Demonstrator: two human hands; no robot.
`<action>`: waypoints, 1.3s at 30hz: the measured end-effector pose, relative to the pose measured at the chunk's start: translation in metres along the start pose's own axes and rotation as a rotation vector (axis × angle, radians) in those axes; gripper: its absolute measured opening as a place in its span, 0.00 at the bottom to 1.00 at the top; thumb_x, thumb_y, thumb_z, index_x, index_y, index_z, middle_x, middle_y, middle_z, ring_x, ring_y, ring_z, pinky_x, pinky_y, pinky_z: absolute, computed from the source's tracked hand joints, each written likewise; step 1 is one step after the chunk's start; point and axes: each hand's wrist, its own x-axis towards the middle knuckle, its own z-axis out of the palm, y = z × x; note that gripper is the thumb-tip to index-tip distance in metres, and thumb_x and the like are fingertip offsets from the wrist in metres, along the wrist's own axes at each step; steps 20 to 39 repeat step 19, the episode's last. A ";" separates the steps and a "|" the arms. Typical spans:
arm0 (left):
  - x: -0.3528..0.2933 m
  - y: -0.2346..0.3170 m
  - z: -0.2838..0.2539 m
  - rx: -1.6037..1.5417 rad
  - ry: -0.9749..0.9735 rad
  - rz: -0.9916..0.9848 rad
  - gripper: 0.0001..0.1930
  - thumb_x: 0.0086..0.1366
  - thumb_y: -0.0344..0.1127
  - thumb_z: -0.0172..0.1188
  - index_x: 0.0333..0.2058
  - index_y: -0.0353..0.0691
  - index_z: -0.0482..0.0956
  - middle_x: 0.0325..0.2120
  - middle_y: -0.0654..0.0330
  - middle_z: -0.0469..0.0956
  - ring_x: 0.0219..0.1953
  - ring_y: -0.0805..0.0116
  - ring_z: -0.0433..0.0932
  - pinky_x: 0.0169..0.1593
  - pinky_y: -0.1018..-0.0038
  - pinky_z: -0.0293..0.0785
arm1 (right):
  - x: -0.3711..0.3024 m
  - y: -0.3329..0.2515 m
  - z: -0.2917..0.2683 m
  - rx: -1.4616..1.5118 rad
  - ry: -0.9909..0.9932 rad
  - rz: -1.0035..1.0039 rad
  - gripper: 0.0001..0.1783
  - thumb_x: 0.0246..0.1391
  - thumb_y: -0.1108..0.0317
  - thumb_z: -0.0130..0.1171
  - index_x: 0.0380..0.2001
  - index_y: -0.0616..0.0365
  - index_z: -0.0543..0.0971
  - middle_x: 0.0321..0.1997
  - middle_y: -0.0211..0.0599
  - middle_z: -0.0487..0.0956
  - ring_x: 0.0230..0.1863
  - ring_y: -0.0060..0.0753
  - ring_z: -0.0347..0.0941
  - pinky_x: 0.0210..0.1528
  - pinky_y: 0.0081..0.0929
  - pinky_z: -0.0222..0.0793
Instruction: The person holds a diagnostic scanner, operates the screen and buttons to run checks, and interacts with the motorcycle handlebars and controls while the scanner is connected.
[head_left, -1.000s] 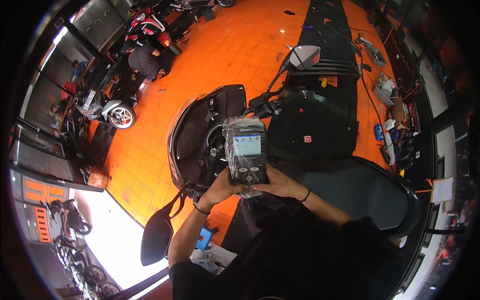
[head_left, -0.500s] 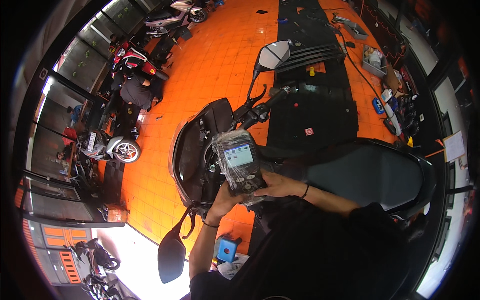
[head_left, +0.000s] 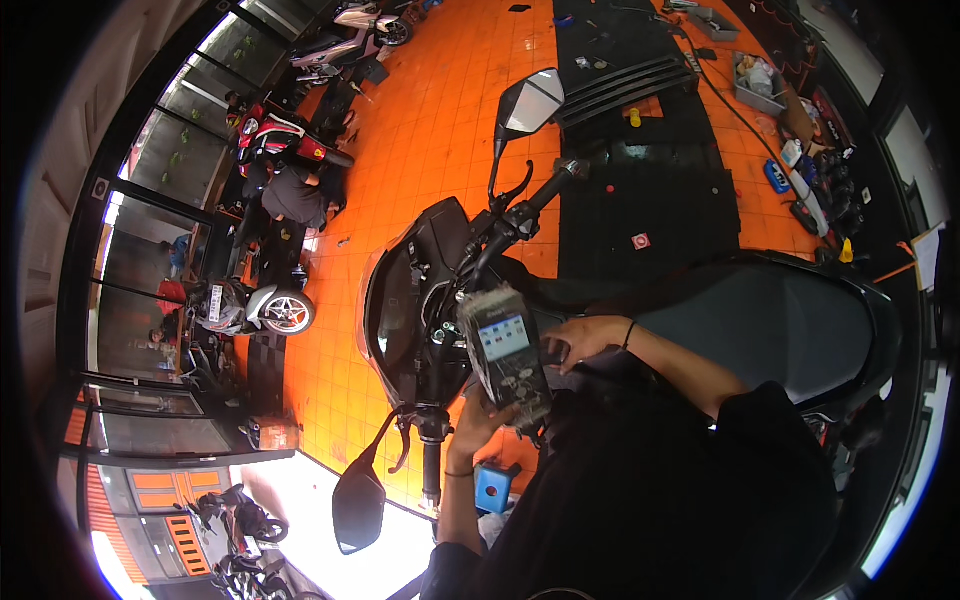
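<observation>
A handheld diagnostic scanner (head_left: 505, 345) wrapped in clear plastic is tilted in front of me, its screen lit with rows of icons. My left hand (head_left: 482, 425) grips its lower end from the left, fingers closed around it. To the right of the scanner, my right hand (head_left: 590, 342) is apart from it, fingers curled about something small and dark that I cannot make out. Both hands are above the front of a dark scooter (head_left: 400, 320), between its handlebar (head_left: 525, 215) and its seat (head_left: 760, 310). The scooter's opened front shows bare wiring and fittings.
Mirrors (head_left: 530, 103) stick out at both handlebar ends. A blue stool (head_left: 494, 488) stands below the near handlebar. A person crouches by a red motorcycle (head_left: 275, 140) at the left. A grey crate (head_left: 758, 83) and bottles sit at the right, beyond a black mat (head_left: 650, 215).
My right hand has let go of the scanner and moved off to its right. The scanner, now in my left hand alone, tilts differently and its screen shows more icons.
</observation>
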 end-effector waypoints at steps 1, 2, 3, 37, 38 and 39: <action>-0.015 -0.013 0.007 0.056 0.049 0.004 0.28 0.59 0.20 0.62 0.57 0.27 0.65 0.51 0.51 0.75 0.55 0.65 0.74 0.59 0.67 0.71 | 0.006 0.013 0.000 -0.096 0.053 0.107 0.44 0.47 0.60 0.69 0.63 0.65 0.62 0.58 0.52 0.74 0.61 0.46 0.70 0.60 0.38 0.67; -0.027 -0.026 0.011 0.117 0.088 0.005 0.27 0.59 0.20 0.62 0.57 0.27 0.65 0.51 0.51 0.75 0.55 0.65 0.74 0.59 0.67 0.71 | 0.012 0.032 0.004 -0.218 0.144 0.199 0.43 0.47 0.58 0.69 0.62 0.66 0.62 0.57 0.52 0.75 0.59 0.49 0.71 0.59 0.39 0.68; -0.038 -0.037 0.015 0.178 0.130 0.003 0.27 0.59 0.20 0.62 0.57 0.27 0.65 0.51 0.51 0.75 0.55 0.65 0.74 0.58 0.68 0.71 | 0.021 0.051 0.009 -0.339 0.232 0.288 0.42 0.48 0.57 0.69 0.61 0.67 0.63 0.55 0.53 0.77 0.58 0.51 0.72 0.58 0.41 0.69; -0.103 -0.081 0.093 0.344 0.582 -0.205 0.27 0.57 0.34 0.68 0.54 0.32 0.72 0.46 0.48 0.80 0.50 0.62 0.80 0.53 0.67 0.73 | 0.257 0.101 -0.033 -0.221 0.286 -0.025 0.27 0.59 0.59 0.53 0.60 0.58 0.70 0.51 0.61 0.77 0.57 0.51 0.73 0.58 0.41 0.67; -0.103 -0.081 0.093 0.344 0.582 -0.205 0.27 0.57 0.34 0.68 0.54 0.32 0.72 0.46 0.48 0.80 0.50 0.62 0.80 0.53 0.67 0.73 | 0.257 0.101 -0.033 -0.221 0.286 -0.025 0.27 0.59 0.59 0.53 0.60 0.58 0.70 0.51 0.61 0.77 0.57 0.51 0.73 0.58 0.41 0.67; -0.103 -0.081 0.093 0.344 0.582 -0.205 0.27 0.57 0.34 0.68 0.54 0.32 0.72 0.46 0.48 0.80 0.50 0.62 0.80 0.53 0.67 0.73 | 0.257 0.101 -0.033 -0.221 0.286 -0.025 0.27 0.59 0.59 0.53 0.60 0.58 0.70 0.51 0.61 0.77 0.57 0.51 0.73 0.58 0.41 0.67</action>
